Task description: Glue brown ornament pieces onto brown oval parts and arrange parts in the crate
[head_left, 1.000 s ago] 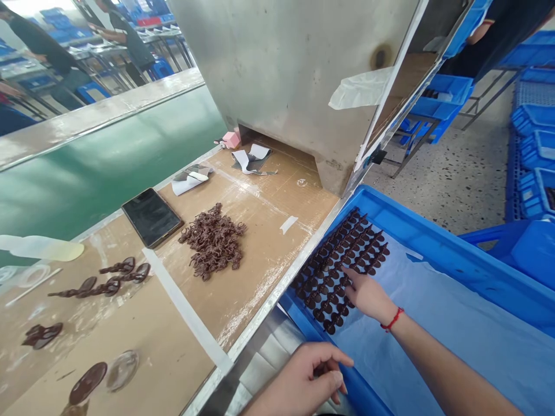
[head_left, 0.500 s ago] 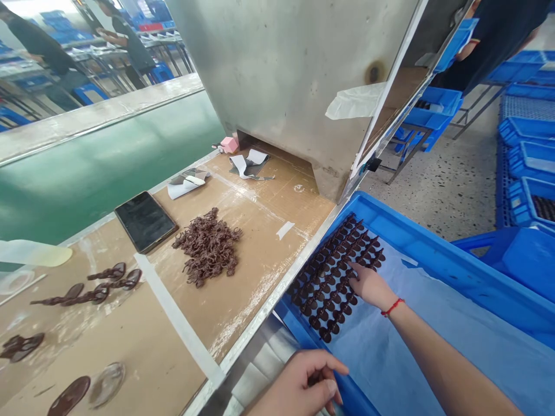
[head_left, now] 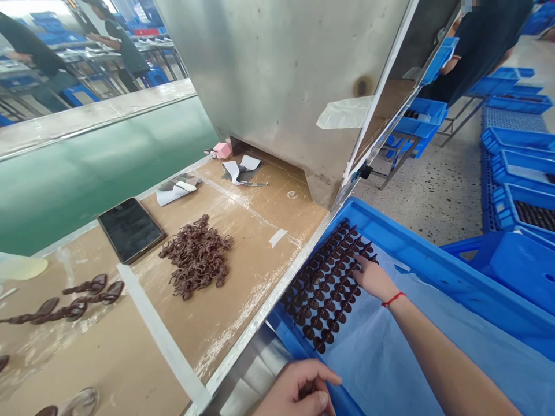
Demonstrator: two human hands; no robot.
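Observation:
Rows of small brown parts (head_left: 323, 294) lie on blue paper (head_left: 390, 358) in a blue tray (head_left: 433, 248). My right hand (head_left: 373, 278), a red string round its wrist, rests at the far end of these rows with its fingers stretched onto the parts. My left hand (head_left: 299, 393) is at the tray's near corner, at the bottom edge of the view. Its fingers are curled round a few dark parts. A loose pile of the same brown parts (head_left: 195, 257) sits on the brown bench (head_left: 243, 277) to the left.
A dark phone (head_left: 130, 228) and larger brown pieces (head_left: 87, 292) lie on the bench. A metal housing (head_left: 281, 75) stands behind, with a green belt (head_left: 87, 167) to its left. Blue bins (head_left: 515, 173) line the floor at right. Other people stand in the background.
My right hand has slid farther along the rows, away from me. My left hand has stayed curled at the tray corner. The view has shifted a little.

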